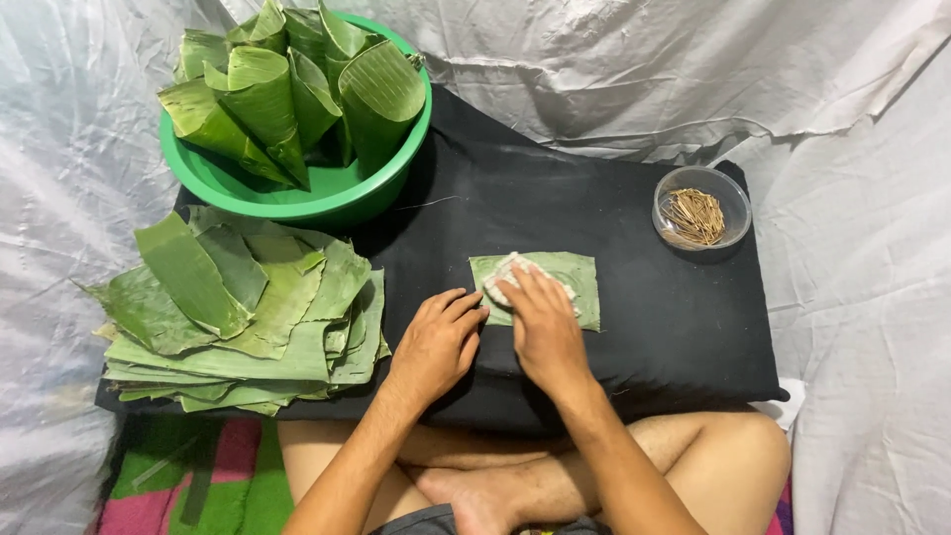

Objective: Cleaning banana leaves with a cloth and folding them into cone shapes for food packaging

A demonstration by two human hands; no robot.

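At the far left a thick stack of cut banana leaves (243, 317) lies on the edge of the black surface (644, 327), the top pieces fanned loosely over one another. Just behind the stack stands a green plastic basin (297, 193) filled with leaf pieces rolled into cones (287, 84), their open mouths pointing up and outward.

Moving toward the middle, the left hand (436, 347) rests palm down on the black surface, fingers loosely curled and close together, its fingertips at the left edge of a single rectangular leaf piece (575, 277) laid flat; it grips nothing. The right hand (540, 322) lies just beside it, flat on that leaf piece, fingers stretched forward and pressing on a pale, whitish lump of filling (503, 272) that sits on the left half of the leaf. The fingers cover much of the lump, so its full shape cannot be told.

Further right, well apart from the hands, a small clear round bowl (701, 206) sits near the back corner of the surface, holding a heap of thin brown wooden picks (693, 216). Crumpled white sheeting (852, 119) surrounds everything, and the person's crossed bare legs (684, 456) show below
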